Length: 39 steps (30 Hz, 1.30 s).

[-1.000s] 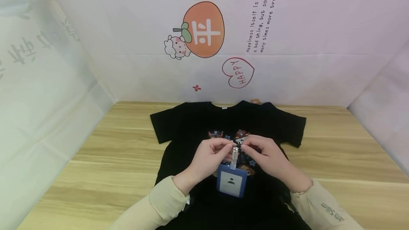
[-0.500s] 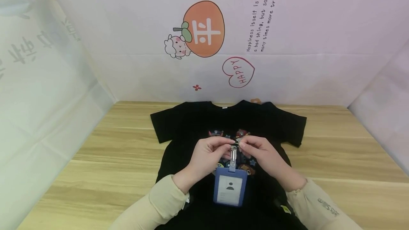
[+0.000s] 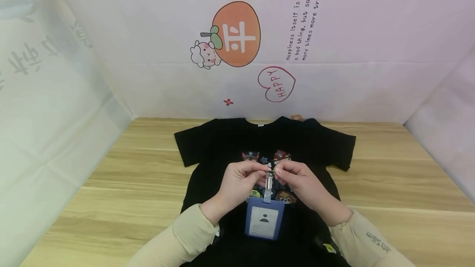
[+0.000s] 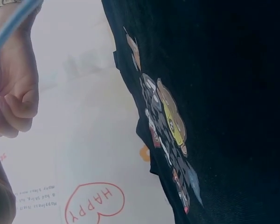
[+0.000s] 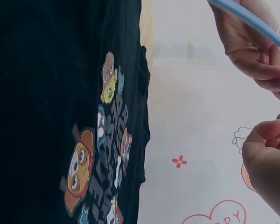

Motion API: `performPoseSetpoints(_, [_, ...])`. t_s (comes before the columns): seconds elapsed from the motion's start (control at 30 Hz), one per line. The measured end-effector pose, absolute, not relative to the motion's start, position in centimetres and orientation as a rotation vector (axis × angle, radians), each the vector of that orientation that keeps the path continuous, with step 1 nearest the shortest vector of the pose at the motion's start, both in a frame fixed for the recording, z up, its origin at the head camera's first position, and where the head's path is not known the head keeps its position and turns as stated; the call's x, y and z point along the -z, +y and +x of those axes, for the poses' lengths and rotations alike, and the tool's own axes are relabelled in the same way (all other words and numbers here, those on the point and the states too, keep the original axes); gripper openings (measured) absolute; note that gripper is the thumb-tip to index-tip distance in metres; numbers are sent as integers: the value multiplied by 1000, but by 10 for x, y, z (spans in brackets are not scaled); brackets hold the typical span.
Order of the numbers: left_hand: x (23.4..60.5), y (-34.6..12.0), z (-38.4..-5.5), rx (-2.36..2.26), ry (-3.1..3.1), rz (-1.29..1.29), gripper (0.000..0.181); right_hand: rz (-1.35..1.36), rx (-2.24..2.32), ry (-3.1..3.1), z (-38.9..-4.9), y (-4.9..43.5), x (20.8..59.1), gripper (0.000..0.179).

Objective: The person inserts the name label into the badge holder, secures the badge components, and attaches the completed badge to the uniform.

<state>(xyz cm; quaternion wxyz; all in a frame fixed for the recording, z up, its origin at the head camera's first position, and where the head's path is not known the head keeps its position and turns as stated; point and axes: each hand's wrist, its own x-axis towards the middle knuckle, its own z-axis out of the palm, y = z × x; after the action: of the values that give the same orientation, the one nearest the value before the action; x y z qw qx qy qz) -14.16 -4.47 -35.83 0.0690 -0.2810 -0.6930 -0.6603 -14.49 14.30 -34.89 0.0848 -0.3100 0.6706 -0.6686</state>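
A blue ID badge holder (image 3: pixel 248 219) with a card (image 3: pixel 264 225) inside hangs by a clear strap from a metal badge clip (image 3: pixel 269 181). My left hand (image 3: pixel 239 182) pinches the thin metal pin (image 3: pixel 272 172) at the clip's top, between thumb and index finger. From the other side, my right hand (image 3: pixel 302 182) pinches the same pin, fingertips close to the left ones, which partly hide it. Both hands are over the printed chest of a black T-shirt (image 3: pixel 219 147). The holder's blue edge (image 5: pixel 252 21) crosses the right wrist view.
Spread on a wood-grain table (image 3: pixel 122 184), the shirt has its collar toward the back wall and its sleeves out sideways. A white printed backdrop (image 3: pixel 167 90) encloses the table at the back and sides. Cartoon dogs (image 5: pixel 79 163) decorate the shirt.
The badge holder has swung down and a little left and now shows its front more fully. Both hands have shifted slightly, the right one leftward, bringing the fingertips closer together. The shirt stays put.
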Motion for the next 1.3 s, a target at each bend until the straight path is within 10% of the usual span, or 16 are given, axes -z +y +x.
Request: performPoseSetpoints(1.3, [369,-44,-144,1950,-2034,-796,9,-730,2025,1853,-145,137,356,24])
